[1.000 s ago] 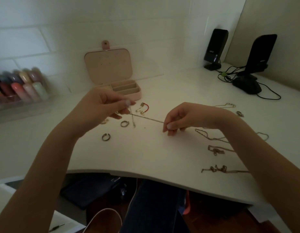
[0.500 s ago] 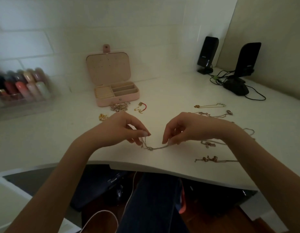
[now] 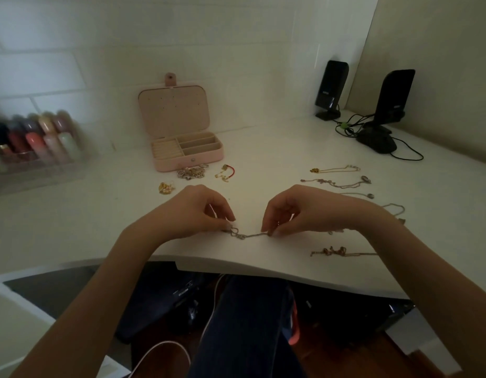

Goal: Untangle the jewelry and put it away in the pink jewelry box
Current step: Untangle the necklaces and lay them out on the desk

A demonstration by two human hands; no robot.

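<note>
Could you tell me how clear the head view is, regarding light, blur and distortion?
Head view: dim, flat light; the nail polish bottles at the left edge are motion-smeared; the hands and the chain they pinch are fairly sharp; the desk edge bows from wide-angle distortion.

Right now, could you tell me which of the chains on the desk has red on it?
The small chain just right of the pink box; the others are plain metal.

Dim light (rather murky) falls on the white tiled wall (image 3: 209, 36); a white curved-edge desk (image 3: 263, 266) spreads below, dark wooden floor (image 3: 332, 358) at six o'clock.
</note>
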